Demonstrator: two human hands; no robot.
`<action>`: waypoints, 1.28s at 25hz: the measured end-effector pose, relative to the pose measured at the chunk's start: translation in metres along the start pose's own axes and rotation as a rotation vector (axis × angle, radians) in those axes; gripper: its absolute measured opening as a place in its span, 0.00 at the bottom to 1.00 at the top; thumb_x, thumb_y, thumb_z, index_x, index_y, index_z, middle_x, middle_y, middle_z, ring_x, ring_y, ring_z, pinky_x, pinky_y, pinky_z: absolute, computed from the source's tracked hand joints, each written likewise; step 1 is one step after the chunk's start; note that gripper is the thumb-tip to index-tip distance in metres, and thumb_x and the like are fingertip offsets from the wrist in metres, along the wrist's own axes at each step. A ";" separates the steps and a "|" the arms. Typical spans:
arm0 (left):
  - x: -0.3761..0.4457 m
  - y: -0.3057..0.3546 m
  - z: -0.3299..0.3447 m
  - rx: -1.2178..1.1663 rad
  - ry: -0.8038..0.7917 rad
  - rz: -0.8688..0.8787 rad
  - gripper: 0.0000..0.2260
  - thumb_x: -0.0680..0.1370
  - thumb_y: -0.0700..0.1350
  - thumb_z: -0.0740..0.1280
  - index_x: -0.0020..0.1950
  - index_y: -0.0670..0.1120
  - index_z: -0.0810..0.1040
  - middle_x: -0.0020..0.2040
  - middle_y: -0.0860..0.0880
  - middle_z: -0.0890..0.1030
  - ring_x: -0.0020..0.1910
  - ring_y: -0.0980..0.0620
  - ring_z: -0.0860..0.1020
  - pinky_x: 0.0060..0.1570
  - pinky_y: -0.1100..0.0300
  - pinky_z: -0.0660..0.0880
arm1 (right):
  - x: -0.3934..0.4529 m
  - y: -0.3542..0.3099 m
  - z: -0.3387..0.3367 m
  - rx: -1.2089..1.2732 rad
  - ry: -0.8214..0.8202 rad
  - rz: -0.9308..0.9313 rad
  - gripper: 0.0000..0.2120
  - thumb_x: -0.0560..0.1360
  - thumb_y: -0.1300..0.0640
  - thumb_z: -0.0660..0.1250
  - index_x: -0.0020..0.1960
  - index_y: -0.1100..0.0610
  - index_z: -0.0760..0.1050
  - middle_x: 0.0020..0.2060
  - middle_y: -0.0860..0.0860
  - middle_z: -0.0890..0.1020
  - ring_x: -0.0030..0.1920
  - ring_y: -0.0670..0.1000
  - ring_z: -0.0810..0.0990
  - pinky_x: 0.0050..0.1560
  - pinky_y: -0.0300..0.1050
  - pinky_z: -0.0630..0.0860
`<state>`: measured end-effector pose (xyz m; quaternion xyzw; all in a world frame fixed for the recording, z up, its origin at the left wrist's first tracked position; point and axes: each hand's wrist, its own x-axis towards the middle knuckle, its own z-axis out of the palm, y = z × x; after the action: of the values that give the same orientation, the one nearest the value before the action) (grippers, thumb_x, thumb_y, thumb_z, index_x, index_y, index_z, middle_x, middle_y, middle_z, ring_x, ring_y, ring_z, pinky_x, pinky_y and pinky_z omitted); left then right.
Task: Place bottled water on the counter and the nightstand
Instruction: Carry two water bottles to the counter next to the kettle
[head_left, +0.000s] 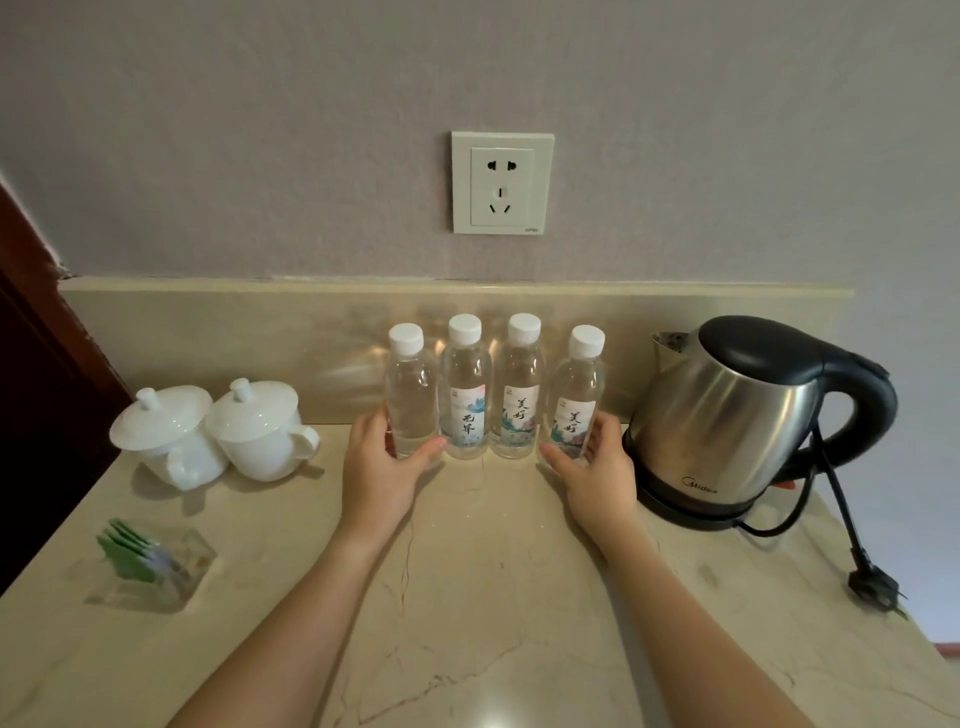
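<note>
Four bottles are lined upright mid-frame on the counter (467, 571). The leftmost bottle (410, 400) is gripped by the left hand (382, 467), fingers curled around it; the rightmost bottle (575, 400) is likewise gripped by the right hand (595, 467).

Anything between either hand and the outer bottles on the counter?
Nothing visible. The left hand already grips the leftmost bottle and the right hand grips the rightmost bottle. The kettle stands just right of the right hand, clear of its grip.

The hands (382, 462) hide the outer bottles' (412, 400) lower sides.
</note>
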<state>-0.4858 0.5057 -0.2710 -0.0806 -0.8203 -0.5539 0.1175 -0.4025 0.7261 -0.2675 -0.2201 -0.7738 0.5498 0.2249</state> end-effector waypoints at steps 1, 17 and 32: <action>0.001 -0.001 0.001 0.000 0.001 0.000 0.20 0.67 0.51 0.80 0.56 0.53 0.79 0.51 0.54 0.76 0.47 0.54 0.80 0.51 0.50 0.80 | 0.004 0.001 0.001 -0.002 -0.003 -0.008 0.26 0.71 0.57 0.77 0.65 0.50 0.70 0.51 0.40 0.81 0.51 0.40 0.80 0.56 0.42 0.76; 0.001 -0.004 -0.003 -0.200 0.022 -0.106 0.26 0.70 0.41 0.79 0.62 0.50 0.70 0.57 0.52 0.81 0.53 0.58 0.81 0.53 0.60 0.78 | 0.019 0.007 0.003 -0.041 0.011 -0.039 0.29 0.71 0.56 0.77 0.69 0.51 0.72 0.61 0.47 0.80 0.59 0.46 0.79 0.63 0.45 0.75; 0.011 -0.008 -0.001 -0.066 -0.129 0.008 0.20 0.78 0.37 0.68 0.59 0.61 0.73 0.58 0.54 0.77 0.54 0.65 0.78 0.54 0.66 0.75 | 0.018 0.005 0.004 -0.033 0.009 -0.043 0.27 0.71 0.57 0.77 0.66 0.49 0.72 0.58 0.45 0.81 0.56 0.43 0.80 0.60 0.43 0.75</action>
<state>-0.4987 0.5013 -0.2748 -0.1233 -0.8071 -0.5739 0.0640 -0.4189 0.7356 -0.2716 -0.2097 -0.7864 0.5308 0.2365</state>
